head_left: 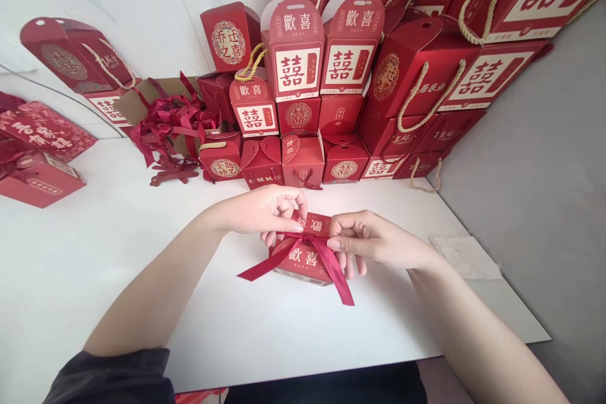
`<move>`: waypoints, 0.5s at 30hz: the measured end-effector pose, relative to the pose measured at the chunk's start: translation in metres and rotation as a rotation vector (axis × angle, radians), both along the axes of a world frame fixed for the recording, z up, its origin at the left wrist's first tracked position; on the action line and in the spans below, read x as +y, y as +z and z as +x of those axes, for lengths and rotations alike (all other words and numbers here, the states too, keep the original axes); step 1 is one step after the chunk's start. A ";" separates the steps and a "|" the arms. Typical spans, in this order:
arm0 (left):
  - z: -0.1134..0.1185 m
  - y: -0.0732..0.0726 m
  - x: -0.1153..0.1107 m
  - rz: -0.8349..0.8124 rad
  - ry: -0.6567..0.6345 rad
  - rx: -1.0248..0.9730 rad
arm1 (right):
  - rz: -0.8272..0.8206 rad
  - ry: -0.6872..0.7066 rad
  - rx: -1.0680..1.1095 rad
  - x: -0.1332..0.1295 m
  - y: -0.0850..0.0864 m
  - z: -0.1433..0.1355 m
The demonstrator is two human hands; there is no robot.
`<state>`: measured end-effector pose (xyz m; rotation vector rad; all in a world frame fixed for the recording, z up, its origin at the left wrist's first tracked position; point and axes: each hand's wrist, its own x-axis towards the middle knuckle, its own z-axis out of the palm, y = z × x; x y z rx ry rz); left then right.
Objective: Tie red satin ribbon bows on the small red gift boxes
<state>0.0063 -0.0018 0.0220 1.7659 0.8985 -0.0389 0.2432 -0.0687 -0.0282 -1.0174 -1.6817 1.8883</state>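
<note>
A small red gift box point(303, 268) with white Chinese characters sits on the table before me, its two top flaps folded together. A dark red satin ribbon point(337, 274) is knotted across its top, and two tails hang towards me. My left hand point(272, 209) curls at the knot's left side, its thumb along the ribbon; some of its fingertips are hidden behind the box. On the right, my right hand point(362, 240) pinches the ribbon between thumb and forefinger, the other fingers bent beside the box.
Stacked red gift boxes point(298, 72) with rope handles line the wall behind. An open cardboard box point(130, 101) of red ribbons point(177, 110) stands back left. More red boxes point(42, 180) lie at the far left. A pale flat packet point(466, 257) lies by the white table's point(142, 233) right edge.
</note>
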 end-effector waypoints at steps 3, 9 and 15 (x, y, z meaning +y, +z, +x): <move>-0.001 0.001 0.000 -0.010 -0.013 0.005 | -0.021 0.025 0.015 0.002 -0.001 0.003; 0.000 0.003 0.000 -0.047 -0.065 0.036 | -0.017 0.065 0.025 0.004 -0.003 0.006; -0.001 0.002 0.003 -0.048 -0.073 0.057 | 0.008 0.109 -0.017 0.007 0.000 0.011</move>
